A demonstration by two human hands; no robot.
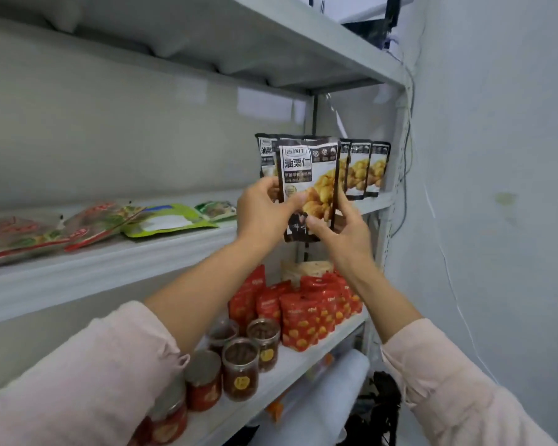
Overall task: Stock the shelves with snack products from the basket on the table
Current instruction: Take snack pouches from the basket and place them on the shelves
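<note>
At centre, before the middle shelf's [110, 268] front edge, a black chestnut pouch [306, 175] was held upright, the left hand [264, 214] pinching its left edge and the right hand [342, 235] gripping its lower right corner. Matching pouches [360, 169] stood just behind at two o'clock; flat packets [161, 220] lay at nine; red bags [303, 320] and jars [240, 368] stood at six.

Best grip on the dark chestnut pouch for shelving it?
Pinch its two side edges low down, from the front, as the left hand and right hand do: the chestnut pouch is flat and upright, and standing pouches block its back.
</note>
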